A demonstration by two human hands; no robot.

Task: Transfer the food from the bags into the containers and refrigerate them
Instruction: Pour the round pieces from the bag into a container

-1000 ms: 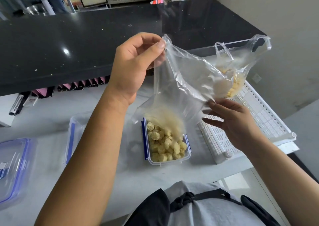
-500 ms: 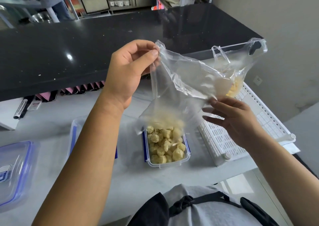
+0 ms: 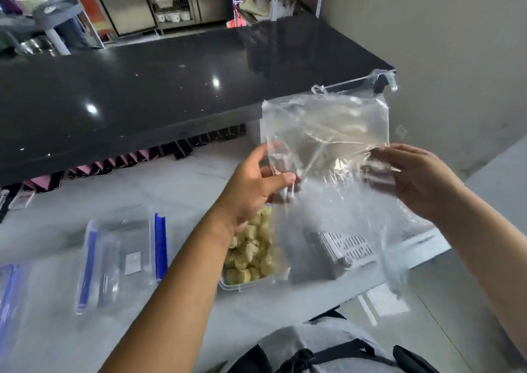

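With the clear bag (image 3: pixel 328 133) looking empty, pinched between left hand (image 3: pixel 251 187) and right hand (image 3: pixel 422 179) above the filled container (image 3: pixel 251 283) on the surface (image 3: pixel 199 190), pouring seems done; next: ditch bag, fit lid (image 3: pixel 125 258).

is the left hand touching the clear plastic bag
Touching. The head view shows the left hand pinching the clear bag's lower left edge between thumb and fingers, above the food container.
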